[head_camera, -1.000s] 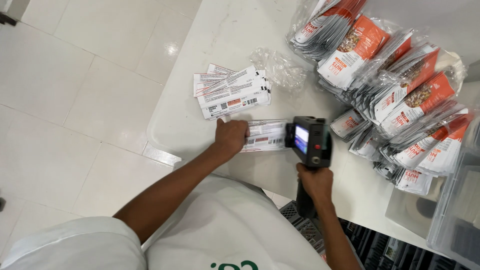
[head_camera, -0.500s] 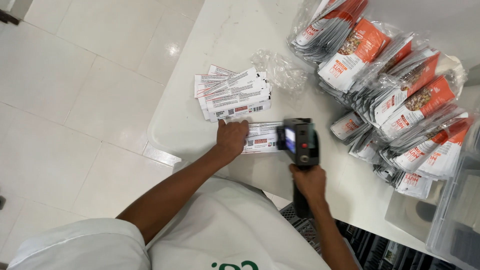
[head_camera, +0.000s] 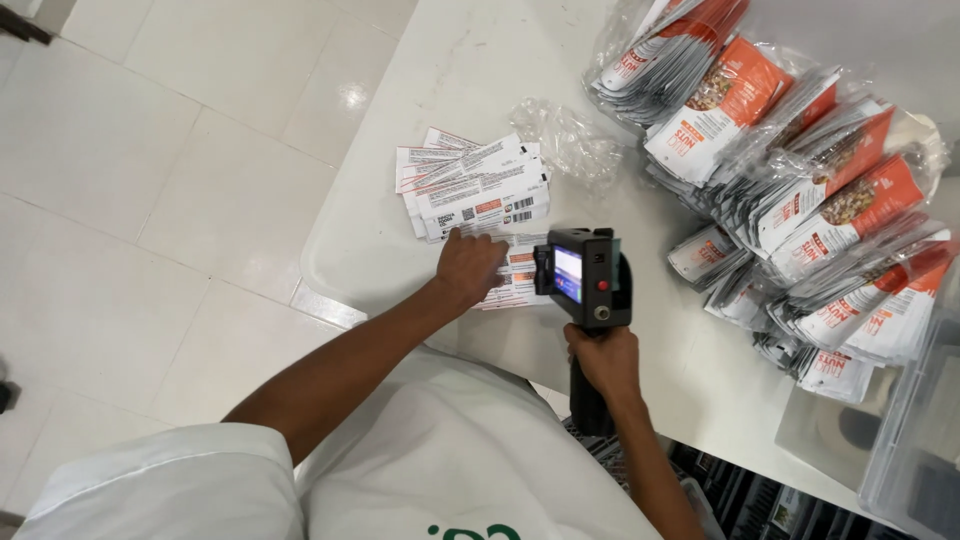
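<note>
While the left hand (head_camera: 468, 268) presses flat, fingers together, on a white pouch (head_camera: 516, 274) lying face down on the white table (head_camera: 470, 60), the right hand (head_camera: 603, 362) is wrapped in a closed grip around the black handle of a handheld printer (head_camera: 583, 284). That device stands with its head on the right end of the same pouch, its small lit screen turned up toward the camera. Just beyond the left hand lies a fanned stack of pouches (head_camera: 472, 184), also white side up, with barcodes and small red marks showing. A crumpled clear plastic bag (head_camera: 568, 138) rests beside that stack, toward the table's middle. Along the far right side, bundles of orange pouches (head_camera: 790, 170) in clear wrapping are heaped over one another, touching and overlapping. A grey tray (head_camera: 905, 455) sits at the right near corner. The tabletop is smooth with a rounded corner near the person, and it stands on a floor of large glossy white tiles (head_camera: 160, 180) that catch the ceiling light. A black ribbed crate (head_camera: 740, 490) shows below the table edge.
</note>
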